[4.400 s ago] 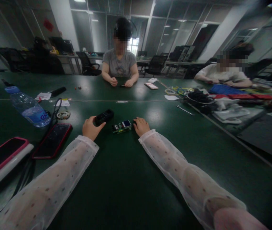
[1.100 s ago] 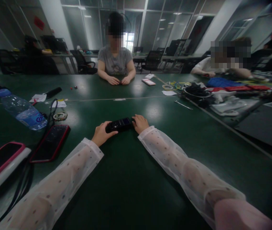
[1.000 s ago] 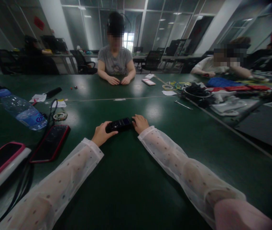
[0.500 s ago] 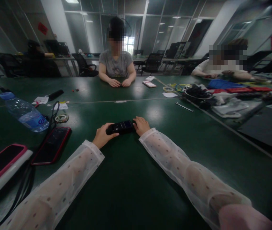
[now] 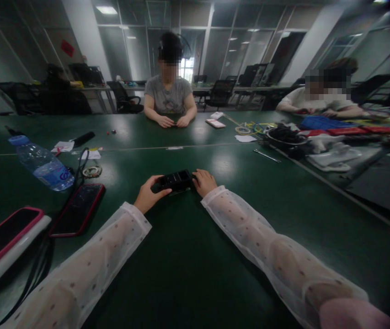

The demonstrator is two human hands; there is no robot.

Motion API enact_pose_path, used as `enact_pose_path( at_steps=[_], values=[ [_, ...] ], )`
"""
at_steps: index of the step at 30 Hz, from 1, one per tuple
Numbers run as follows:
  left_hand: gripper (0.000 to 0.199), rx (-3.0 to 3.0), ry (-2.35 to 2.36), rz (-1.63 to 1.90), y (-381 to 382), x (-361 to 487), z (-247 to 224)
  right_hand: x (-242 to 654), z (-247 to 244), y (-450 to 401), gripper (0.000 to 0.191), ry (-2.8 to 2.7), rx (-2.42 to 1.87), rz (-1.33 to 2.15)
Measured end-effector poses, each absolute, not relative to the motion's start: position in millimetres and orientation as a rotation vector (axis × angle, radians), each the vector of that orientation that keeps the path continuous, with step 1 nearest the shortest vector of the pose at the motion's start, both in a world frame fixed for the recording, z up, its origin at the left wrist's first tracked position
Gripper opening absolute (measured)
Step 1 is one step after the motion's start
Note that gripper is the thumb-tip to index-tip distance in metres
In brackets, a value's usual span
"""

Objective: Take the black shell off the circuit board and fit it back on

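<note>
A black handheld device [image 5: 174, 181] with a small screen and lettering on its upper face is held just in front of me, low over the green table [image 5: 188, 256]. My left hand [image 5: 149, 193] is closed around its left end, thumb along the near side and fingers behind. At the right end my right hand [image 5: 204, 183] has its bent fingers against the device's edge. Both forearms wear sheer white sleeves with dark dots. The device's underside is hidden.
To the left are a water bottle [image 5: 45, 165], a red-edged phone [image 5: 77, 210], a pink-edged phone [image 5: 8, 235] and dark cables [image 5: 37, 269]. A wrench [image 5: 266, 156] and piled cables [image 5: 285, 139] lie right. A person [image 5: 170, 98] sits opposite; another person [image 5: 313, 103] works at right.
The device has tipped slightly between my hands, and its screen face looks different. The whole view has shifted a little, with things appearing slightly lower and further right.
</note>
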State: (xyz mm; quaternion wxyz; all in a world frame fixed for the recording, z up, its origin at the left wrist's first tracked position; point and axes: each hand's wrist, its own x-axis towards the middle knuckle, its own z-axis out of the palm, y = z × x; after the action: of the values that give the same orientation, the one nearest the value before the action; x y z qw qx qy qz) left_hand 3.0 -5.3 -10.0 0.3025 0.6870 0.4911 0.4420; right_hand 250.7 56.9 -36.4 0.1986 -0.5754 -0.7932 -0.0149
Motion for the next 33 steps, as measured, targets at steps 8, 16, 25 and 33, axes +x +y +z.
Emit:
enact_pose_path(
  at_steps=[8,16,25,33],
  values=[
    [0.052,1.812,1.651,1.583,1.0,-15.1,-5.4,248.9,-30.4,55.2,0.034,-2.231,-1.643,-0.016],
    [0.057,1.618,1.788,1.315,27.3,-49.1,-33.6,249.7,-30.8,53.7,0.034,-2.229,-1.63,0.004],
    [0.06,1.589,1.819,1.264,30.2,-48.9,-36.6,265.3,-17.1,64.2,0.043,-1.969,-1.117,0.853],
    [0.06,1.613,1.84,1.233,28.1,-48.8,-36.6,272.6,-19.7,65.4,0.08,-2.072,-1.128,0.862]
  ],
)
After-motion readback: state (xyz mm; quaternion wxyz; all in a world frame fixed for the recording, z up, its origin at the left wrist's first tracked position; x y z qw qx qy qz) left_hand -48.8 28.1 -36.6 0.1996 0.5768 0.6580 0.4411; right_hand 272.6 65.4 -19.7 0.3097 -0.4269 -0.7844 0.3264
